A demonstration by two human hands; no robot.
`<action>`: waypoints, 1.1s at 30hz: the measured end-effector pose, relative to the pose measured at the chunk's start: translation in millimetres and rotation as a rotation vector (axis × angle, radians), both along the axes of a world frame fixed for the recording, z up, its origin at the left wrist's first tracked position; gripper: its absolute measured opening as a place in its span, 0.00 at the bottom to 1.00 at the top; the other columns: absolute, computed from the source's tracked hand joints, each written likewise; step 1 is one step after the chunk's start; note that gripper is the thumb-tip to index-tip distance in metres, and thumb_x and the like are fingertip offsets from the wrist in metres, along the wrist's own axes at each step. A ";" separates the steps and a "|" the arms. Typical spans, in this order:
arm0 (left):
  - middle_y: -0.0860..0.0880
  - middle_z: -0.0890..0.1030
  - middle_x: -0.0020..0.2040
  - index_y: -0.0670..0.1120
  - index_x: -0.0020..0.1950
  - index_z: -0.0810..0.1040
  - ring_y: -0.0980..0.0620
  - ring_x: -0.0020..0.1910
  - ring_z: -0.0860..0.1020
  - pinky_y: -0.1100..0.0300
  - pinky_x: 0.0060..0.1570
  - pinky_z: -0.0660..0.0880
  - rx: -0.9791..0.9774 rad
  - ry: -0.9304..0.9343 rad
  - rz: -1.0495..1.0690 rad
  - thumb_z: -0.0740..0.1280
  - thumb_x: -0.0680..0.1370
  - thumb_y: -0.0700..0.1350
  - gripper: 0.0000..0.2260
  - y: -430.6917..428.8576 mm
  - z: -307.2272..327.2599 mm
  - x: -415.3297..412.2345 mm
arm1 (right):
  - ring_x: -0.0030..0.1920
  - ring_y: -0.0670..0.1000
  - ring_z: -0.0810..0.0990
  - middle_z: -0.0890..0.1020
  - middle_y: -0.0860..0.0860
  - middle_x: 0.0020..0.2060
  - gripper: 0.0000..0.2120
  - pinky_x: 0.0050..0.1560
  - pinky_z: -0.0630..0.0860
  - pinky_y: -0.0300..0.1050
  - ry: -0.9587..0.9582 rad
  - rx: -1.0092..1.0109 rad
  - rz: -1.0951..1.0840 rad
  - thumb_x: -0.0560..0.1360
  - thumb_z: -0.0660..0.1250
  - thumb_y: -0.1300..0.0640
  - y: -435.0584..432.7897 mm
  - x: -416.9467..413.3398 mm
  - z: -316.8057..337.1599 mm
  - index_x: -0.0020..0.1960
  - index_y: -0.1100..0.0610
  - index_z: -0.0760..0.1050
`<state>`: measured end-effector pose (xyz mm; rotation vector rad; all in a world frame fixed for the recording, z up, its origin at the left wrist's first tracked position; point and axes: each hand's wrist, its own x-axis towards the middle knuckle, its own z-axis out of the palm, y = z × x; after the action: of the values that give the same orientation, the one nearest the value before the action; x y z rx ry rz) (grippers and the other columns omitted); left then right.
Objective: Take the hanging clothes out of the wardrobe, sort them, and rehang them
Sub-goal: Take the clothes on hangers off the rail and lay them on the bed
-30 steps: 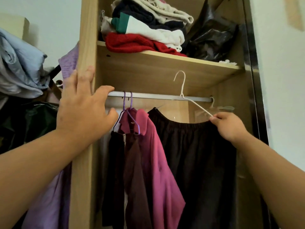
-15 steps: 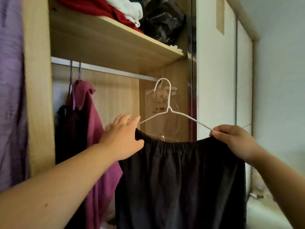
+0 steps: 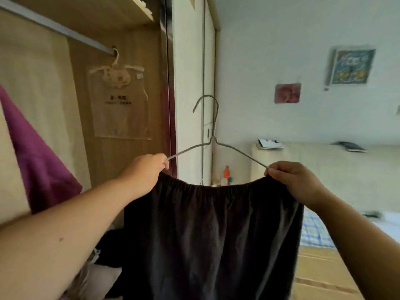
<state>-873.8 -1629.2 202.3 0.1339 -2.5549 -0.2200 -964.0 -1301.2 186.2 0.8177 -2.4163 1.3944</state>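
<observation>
Hands both engaged. We find the left hand (image 3: 145, 172) curled round the left end of the hanger (image 3: 213, 141) and the waistband there. The right hand (image 3: 296, 180) grips the right end likewise, fingers closed on wire and cloth. The dark garment (image 3: 212, 234) hangs from the hanger by its elastic waistband, held in the air before the right edge of the wardrobe (image 3: 121, 165), off the rod (image 3: 54, 29). The hanger's hook points up and touches nothing. Inside the wardrobe we note a magenta garment (image 3: 36, 159) at the left and a clear pouch (image 3: 119, 100) hung at the rod's right end.
</observation>
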 end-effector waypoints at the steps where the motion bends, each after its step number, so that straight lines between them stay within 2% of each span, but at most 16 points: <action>1: 0.45 0.78 0.52 0.46 0.54 0.77 0.49 0.47 0.72 0.59 0.42 0.64 0.010 -0.008 -0.037 0.57 0.81 0.40 0.10 6.3 -4.6 3.0 | 0.31 0.39 0.73 0.77 0.42 0.28 0.11 0.36 0.67 0.35 -0.001 0.010 -0.052 0.77 0.64 0.59 7.5 15.6 -7.6 0.36 0.52 0.78; 3: 0.47 0.78 0.52 0.47 0.55 0.77 0.52 0.46 0.70 0.61 0.38 0.62 0.039 -0.032 -0.118 0.56 0.82 0.40 0.10 17.8 -18.9 11.7 | 0.34 0.42 0.73 0.77 0.45 0.30 0.11 0.37 0.67 0.39 -0.023 0.030 -0.148 0.77 0.64 0.57 23.2 53.6 -25.3 0.37 0.51 0.78; 6: 0.46 0.78 0.56 0.49 0.55 0.77 0.49 0.52 0.73 0.59 0.45 0.65 0.076 -0.073 -0.242 0.56 0.82 0.41 0.11 34.2 -45.0 25.2 | 0.36 0.46 0.74 0.77 0.47 0.33 0.09 0.39 0.67 0.41 -0.119 0.032 -0.241 0.78 0.63 0.57 42.2 111.4 -52.1 0.40 0.54 0.79; 9: 0.45 0.78 0.58 0.49 0.59 0.75 0.47 0.55 0.74 0.58 0.47 0.64 0.057 -0.149 -0.336 0.55 0.82 0.40 0.12 60.3 -74.3 38.7 | 0.38 0.47 0.74 0.78 0.49 0.35 0.09 0.41 0.67 0.43 -0.198 -0.039 -0.344 0.77 0.64 0.58 64.0 166.1 -90.0 0.40 0.57 0.79; 15: 0.44 0.78 0.60 0.48 0.60 0.76 0.44 0.59 0.75 0.57 0.53 0.68 -0.034 -0.260 -0.563 0.58 0.81 0.41 0.11 133.1 -117.4 47.9 | 0.39 0.48 0.75 0.79 0.47 0.34 0.10 0.44 0.68 0.45 -0.357 -0.155 -0.544 0.77 0.65 0.58 117.9 255.1 -162.6 0.37 0.52 0.79; 18: 0.44 0.80 0.56 0.48 0.57 0.78 0.44 0.55 0.76 0.55 0.52 0.70 -0.046 -0.256 -0.682 0.58 0.81 0.42 0.10 185.6 -129.5 52.7 | 0.37 0.47 0.74 0.77 0.45 0.31 0.11 0.41 0.68 0.42 -0.412 -0.245 -0.630 0.76 0.65 0.59 158.3 293.6 -177.3 0.37 0.53 0.80; 20: 0.44 0.80 0.55 0.47 0.57 0.78 0.45 0.55 0.76 0.58 0.49 0.67 -0.037 -0.247 -0.759 0.58 0.81 0.41 0.11 223.4 -134.1 54.5 | 0.36 0.45 0.74 0.77 0.44 0.30 0.11 0.41 0.68 0.41 -0.428 -0.267 -0.678 0.77 0.65 0.59 184.7 318.0 -179.6 0.37 0.53 0.80; 24: 0.46 0.80 0.52 0.46 0.55 0.78 0.48 0.50 0.76 0.59 0.45 0.65 -0.019 -0.240 -0.911 0.57 0.81 0.41 0.10 314.2 -135.4 61.1 | 0.37 0.48 0.74 0.77 0.51 0.33 0.11 0.41 0.69 0.42 -0.436 -0.359 -0.789 0.77 0.63 0.61 240.2 369.4 -171.5 0.39 0.55 0.79; 28: 0.48 0.77 0.47 0.48 0.54 0.78 0.50 0.47 0.73 0.60 0.44 0.62 -0.028 -0.259 -1.047 0.57 0.81 0.41 0.10 416.4 -142.4 68.8 | 0.40 0.54 0.76 0.79 0.58 0.38 0.08 0.46 0.72 0.49 -0.446 -0.416 -0.947 0.77 0.64 0.61 310.7 410.6 -172.0 0.42 0.58 0.80; 31: 0.47 0.77 0.50 0.50 0.54 0.78 0.49 0.49 0.74 0.59 0.47 0.65 0.000 -0.353 -1.108 0.58 0.81 0.43 0.10 483.0 -164.2 70.9 | 0.37 0.53 0.76 0.78 0.55 0.35 0.09 0.38 0.71 0.44 -0.497 -0.437 -1.049 0.77 0.64 0.61 363.0 425.9 -190.1 0.40 0.57 0.81; 33: 0.49 0.76 0.48 0.51 0.52 0.79 0.49 0.49 0.74 0.59 0.45 0.65 -0.004 -0.445 -1.099 0.58 0.81 0.43 0.10 523.4 -187.5 68.4 | 0.34 0.52 0.76 0.78 0.55 0.34 0.09 0.35 0.71 0.43 -0.574 -0.417 -1.085 0.77 0.64 0.61 395.7 428.0 -211.5 0.40 0.57 0.80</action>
<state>-805.3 -1105.8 14.7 -1.3760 -2.7688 -0.6395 -536.0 -905.5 -25.3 -0.9798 -2.0992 1.5811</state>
